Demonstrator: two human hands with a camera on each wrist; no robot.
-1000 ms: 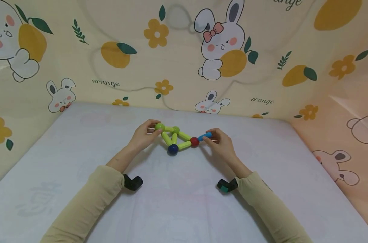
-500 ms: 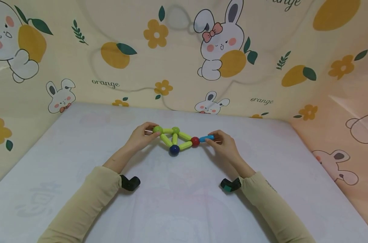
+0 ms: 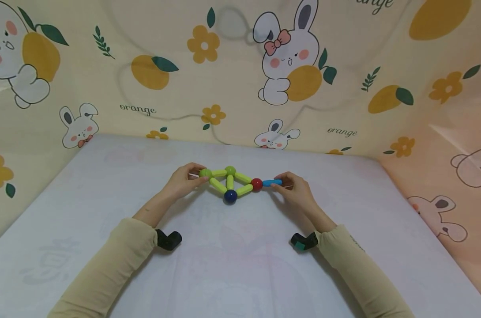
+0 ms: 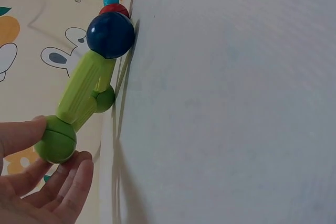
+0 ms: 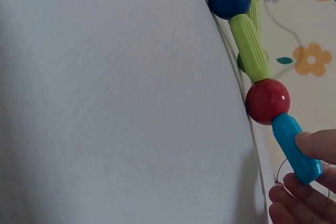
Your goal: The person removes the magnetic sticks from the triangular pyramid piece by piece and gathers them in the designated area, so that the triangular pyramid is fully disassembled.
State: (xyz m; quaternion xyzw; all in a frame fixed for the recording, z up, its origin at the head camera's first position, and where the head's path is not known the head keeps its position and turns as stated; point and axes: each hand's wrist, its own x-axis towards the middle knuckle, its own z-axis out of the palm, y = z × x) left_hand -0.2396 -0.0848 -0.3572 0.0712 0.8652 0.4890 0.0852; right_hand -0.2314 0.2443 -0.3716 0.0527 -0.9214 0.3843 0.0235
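Observation:
A toy frame of lime-green rods (image 3: pixel 218 185) and balls is held between both hands. Its balls are a green ball (image 3: pixel 205 174) at the left, a second green ball (image 3: pixel 230 170) at the back, a dark blue ball (image 3: pixel 230 196) in front and a red ball (image 3: pixel 256 184) at the right. From the red ball a blue rod (image 5: pixel 296 148) sticks out to the right. The left hand (image 3: pixel 183 181) pinches the left green ball between thumb and fingers. The right hand (image 3: pixel 297 190) pinches the blue rod's outer end.
The hands work over a white-covered table (image 3: pixel 232 265). Behind it hangs a cream cloth (image 3: pixel 232 79) printed with rabbits and oranges. A black wrist device (image 3: pixel 170 240) sits at the left cuff, another black device (image 3: pixel 304 241) at the right cuff.
The toy frame has shifted slightly right and turned a little, its left end coming nearer. The blue rod now lies more level. Both hands keep their hold, and the forearms have moved slightly apart.

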